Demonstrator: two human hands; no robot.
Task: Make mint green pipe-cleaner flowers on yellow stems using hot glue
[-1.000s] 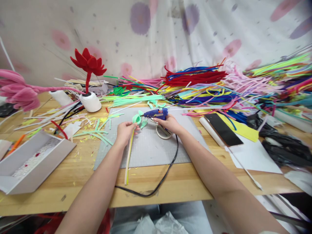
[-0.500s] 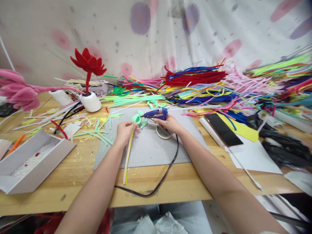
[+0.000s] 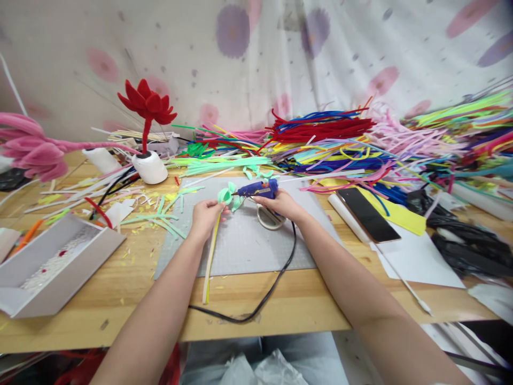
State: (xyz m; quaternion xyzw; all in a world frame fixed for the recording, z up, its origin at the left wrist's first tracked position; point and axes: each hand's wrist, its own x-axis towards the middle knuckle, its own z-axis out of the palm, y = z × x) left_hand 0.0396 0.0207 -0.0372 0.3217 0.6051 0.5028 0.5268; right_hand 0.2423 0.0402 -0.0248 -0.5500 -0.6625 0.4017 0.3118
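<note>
My left hand (image 3: 206, 218) is closed on a mint-green pipe-cleaner flower (image 3: 225, 197), whose pale yellow stem (image 3: 211, 256) slants down toward the table's front edge. In my right hand (image 3: 280, 204) is a blue glue gun (image 3: 256, 189), its dark nozzle pointing left and touching or very near the flower's petals. Another mint-green piece (image 3: 237, 203) shows just below the nozzle. Beneath my right hand lies a pair of scissors (image 3: 270, 220), partly covered. A grey cutting mat (image 3: 248, 251) is under both hands. The gun's black cord (image 3: 276, 286) curls toward the front edge.
Piles of coloured pipe cleaners (image 3: 324, 131) line the back. A red flower (image 3: 147, 104) stands in a white pot (image 3: 150, 168). At left is a grey box (image 3: 76, 267) with white beads; at right, a phone (image 3: 368, 214) and black plastic bags (image 3: 468, 240). Mint-green strips (image 3: 156, 218) lie left of the mat.
The glue gun in my right hand has shifted very slightly to the right. My left hand and the flower stay almost in place.
</note>
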